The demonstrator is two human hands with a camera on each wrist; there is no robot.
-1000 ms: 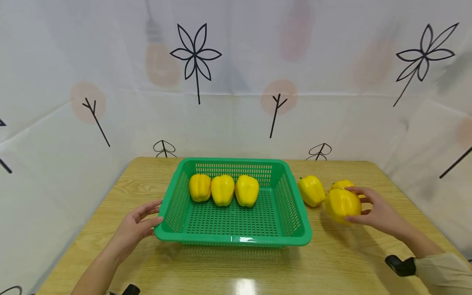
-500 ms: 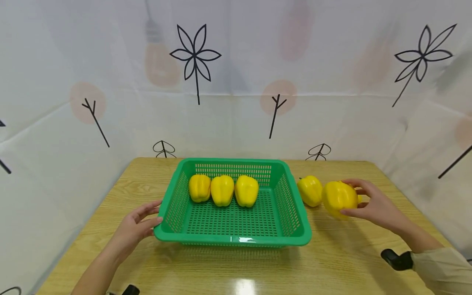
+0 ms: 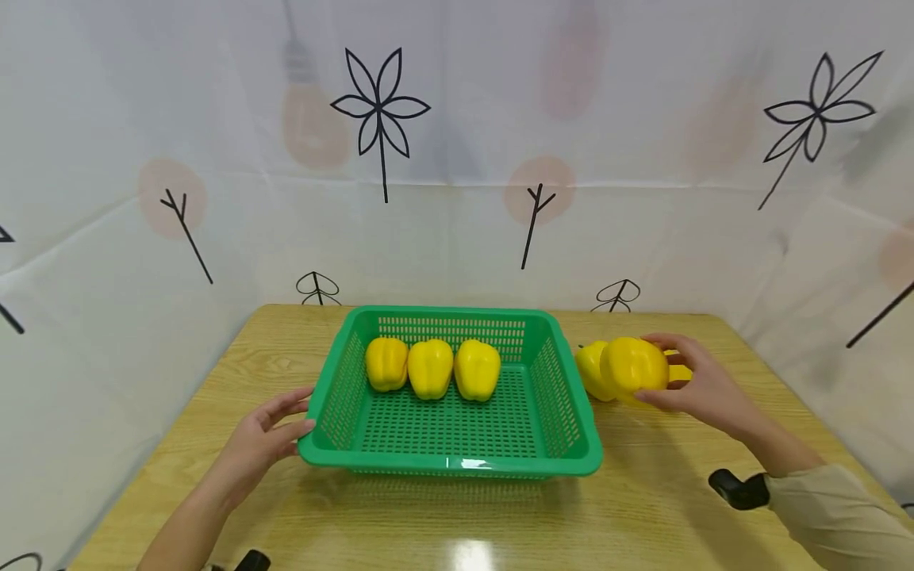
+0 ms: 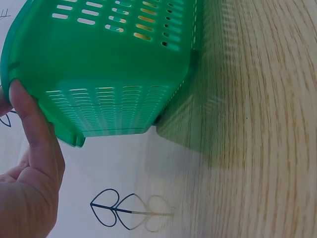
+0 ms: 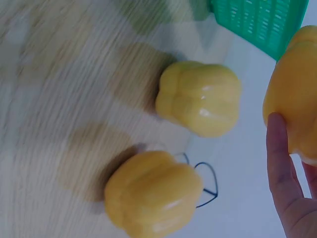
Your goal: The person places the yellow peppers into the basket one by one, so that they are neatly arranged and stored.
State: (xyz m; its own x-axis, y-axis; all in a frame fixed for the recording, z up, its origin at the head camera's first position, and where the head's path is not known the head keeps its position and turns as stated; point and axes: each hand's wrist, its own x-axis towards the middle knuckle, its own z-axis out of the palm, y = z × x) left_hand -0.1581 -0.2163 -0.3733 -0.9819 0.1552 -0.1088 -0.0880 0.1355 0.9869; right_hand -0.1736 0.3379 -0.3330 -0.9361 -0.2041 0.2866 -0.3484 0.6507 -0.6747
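A yellow bell pepper (image 3: 632, 365) is held up above the table by my right hand (image 3: 707, 394), thumb on the near side and fingers behind. In the right wrist view a finger presses along the held bell pepper (image 5: 294, 89). My left hand (image 3: 250, 448) pinches the left rim of a green plastic basket (image 3: 450, 462), thumb on top; the left wrist view shows fingers (image 4: 32, 119) beneath the rim. Inside, along the back, stand three yellow bell peppers (image 3: 431, 369) in a row. Two others lie right of the basket, one bell pepper (image 5: 200, 98) nearer to it, the other bell pepper (image 5: 153, 193) farther.
The basket stands in the middle of a wooden table (image 3: 428, 531). Behind the table hangs a pale cloth (image 3: 457, 238) printed with plants. A beige sleeve (image 3: 831, 507) and a black wrist device (image 3: 741, 489) are on the right arm.
My right hand has moved left and slightly up with its bell pepper, which now overlaps the table pepper nearest the basket. The left hand and basket have stayed put.
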